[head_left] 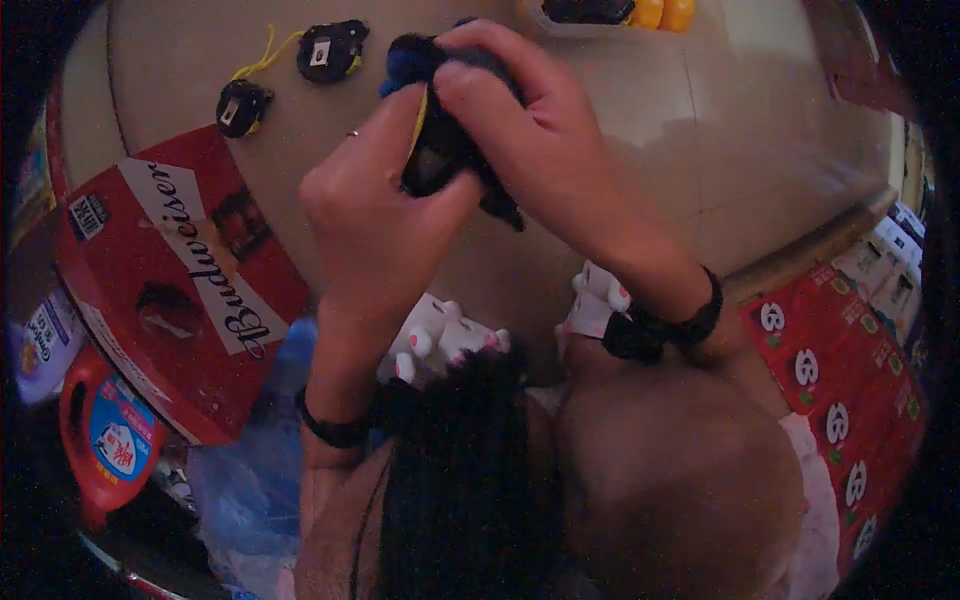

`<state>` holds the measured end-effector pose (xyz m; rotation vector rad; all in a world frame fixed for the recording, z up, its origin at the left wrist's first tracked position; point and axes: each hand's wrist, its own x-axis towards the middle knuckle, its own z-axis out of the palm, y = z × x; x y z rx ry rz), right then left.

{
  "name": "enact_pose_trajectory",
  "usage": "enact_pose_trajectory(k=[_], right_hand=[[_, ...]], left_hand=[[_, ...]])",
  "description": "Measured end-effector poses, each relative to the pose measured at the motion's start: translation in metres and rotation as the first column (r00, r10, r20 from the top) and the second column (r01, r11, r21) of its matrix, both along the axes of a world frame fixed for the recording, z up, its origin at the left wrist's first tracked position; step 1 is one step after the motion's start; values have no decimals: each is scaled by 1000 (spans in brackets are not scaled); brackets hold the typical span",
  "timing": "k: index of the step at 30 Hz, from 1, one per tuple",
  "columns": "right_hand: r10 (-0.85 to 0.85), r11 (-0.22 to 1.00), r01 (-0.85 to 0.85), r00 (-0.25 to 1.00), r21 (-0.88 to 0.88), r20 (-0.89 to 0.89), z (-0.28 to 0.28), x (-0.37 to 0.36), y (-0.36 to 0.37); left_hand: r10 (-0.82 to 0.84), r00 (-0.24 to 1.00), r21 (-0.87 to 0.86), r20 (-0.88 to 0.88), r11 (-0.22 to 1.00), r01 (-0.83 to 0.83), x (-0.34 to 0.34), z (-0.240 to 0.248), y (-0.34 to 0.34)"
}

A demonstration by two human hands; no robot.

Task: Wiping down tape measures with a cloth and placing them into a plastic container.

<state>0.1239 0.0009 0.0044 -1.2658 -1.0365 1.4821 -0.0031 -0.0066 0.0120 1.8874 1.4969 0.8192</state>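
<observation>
Both hands are raised together in front of me, closed round a black tape measure (432, 165) with a thin yellow edge. My left hand (375, 200) grips it from the left and below, a ring on one finger. From the right, my right hand (525, 105) wraps over its top, with the thumb bent against it. A fuzzy dark blue piece (408, 60) pokes out at the top beside the fingers; what it is I cannot tell. The fingers hide much of the tape measure. A short black end hangs below it.
On the tiled floor at the far left lie one tape measure (333, 50) and another (243, 107) with yellow cord. A tub (600, 28) holds orange-yellow things at the top. A red carton (190, 290), a red bottle (110, 440) and a red patterned box (840, 390) flank me.
</observation>
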Motion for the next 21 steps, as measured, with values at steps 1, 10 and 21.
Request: enact_pose_trajectory(k=[1, 10, 21], right_hand=[[-73, 997, 73, 997, -10, 17, -4, -4, 0], [60, 990, -88, 971, 114, 233, -1, 1, -8], [-218, 975, 224, 961, 13, -169, -14, 0, 5]], left_hand=[[-14, 1000, 13, -19, 1000, 14, 1, 2, 3], [-17, 998, 24, -53, 1000, 18, -6, 1, 7], [-18, 913, -79, 408, 995, 55, 1, -6, 8]])
